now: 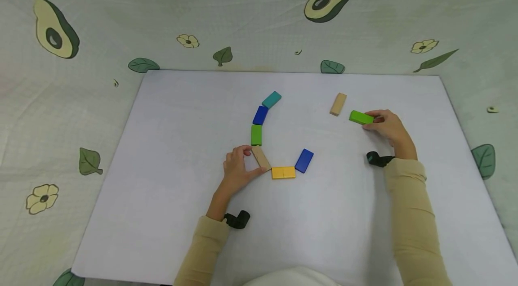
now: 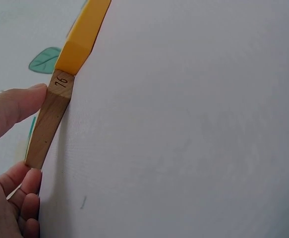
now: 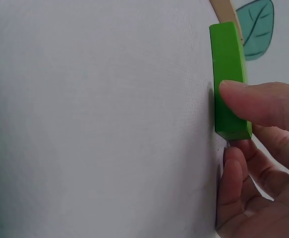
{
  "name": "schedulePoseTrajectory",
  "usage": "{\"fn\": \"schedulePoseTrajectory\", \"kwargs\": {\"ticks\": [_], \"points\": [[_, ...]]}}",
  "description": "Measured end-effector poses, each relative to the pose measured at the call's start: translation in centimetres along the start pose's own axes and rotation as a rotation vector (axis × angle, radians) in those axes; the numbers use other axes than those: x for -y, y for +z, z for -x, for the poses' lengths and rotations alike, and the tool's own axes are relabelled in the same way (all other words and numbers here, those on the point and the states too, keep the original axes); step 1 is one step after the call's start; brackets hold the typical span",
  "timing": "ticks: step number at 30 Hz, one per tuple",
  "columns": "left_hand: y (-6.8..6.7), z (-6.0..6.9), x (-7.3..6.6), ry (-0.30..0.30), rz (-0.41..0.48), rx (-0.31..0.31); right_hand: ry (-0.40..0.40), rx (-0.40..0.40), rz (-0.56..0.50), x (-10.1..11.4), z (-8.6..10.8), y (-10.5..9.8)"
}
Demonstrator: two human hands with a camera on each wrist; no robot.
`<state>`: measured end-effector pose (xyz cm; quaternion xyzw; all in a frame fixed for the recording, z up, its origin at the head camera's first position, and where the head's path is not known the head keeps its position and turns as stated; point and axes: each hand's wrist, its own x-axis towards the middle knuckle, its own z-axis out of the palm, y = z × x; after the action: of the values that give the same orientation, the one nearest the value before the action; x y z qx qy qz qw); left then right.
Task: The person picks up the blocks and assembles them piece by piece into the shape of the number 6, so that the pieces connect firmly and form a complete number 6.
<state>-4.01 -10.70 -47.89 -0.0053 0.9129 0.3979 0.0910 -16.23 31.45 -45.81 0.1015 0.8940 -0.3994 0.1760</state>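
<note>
My left hand (image 1: 236, 170) holds a plain wooden block (image 1: 261, 158) by its two ends, thumb at the lower end; the left wrist view shows the number 16 on this block (image 2: 50, 116). One end touches a yellow block (image 1: 283, 172), the other meets a green block (image 1: 256, 135). A blue block (image 1: 260, 115) and a teal block (image 1: 271, 99) continue the curve upward, and another blue block (image 1: 304, 160) adjoins the yellow one. At the right, my right hand (image 1: 390, 128) pinches a second green block (image 1: 361, 117), also clear in the right wrist view (image 3: 227, 64).
Another wooden block (image 1: 337, 104) lies on the white table (image 1: 182, 110), left of and above the right hand's green block. Patterned cloth (image 1: 259, 16) with avocados and leaves surrounds the table. A dark wrist camera (image 1: 238, 220) is on the left wrist, another (image 1: 379, 159) on the right.
</note>
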Motion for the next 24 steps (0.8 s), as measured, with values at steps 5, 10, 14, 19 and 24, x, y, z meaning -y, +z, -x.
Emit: {"fn": "schedulePoseTrajectory", "kwargs": {"ticks": [5,10,14,19,24], "points": [[0.1,0.0,0.1,-0.008,-0.012,0.003,-0.009,-0.014,0.015,-0.1,0.1,0.2],[0.0,0.0,0.0,-0.007,-0.009,0.006,-0.016,-0.043,0.024,0.0,0.4,0.4],[0.0,0.0,0.0,-0.019,-0.008,0.008,-0.016,-0.062,0.025,0.2,0.8,0.7],[0.1,0.0,0.0,-0.015,-0.010,0.002,-0.020,-0.110,0.022,0.3,1.3,1.2],[0.1,-0.1,0.0,-0.017,-0.003,0.003,-0.016,-0.151,0.023,0.4,1.9,2.1]]}}
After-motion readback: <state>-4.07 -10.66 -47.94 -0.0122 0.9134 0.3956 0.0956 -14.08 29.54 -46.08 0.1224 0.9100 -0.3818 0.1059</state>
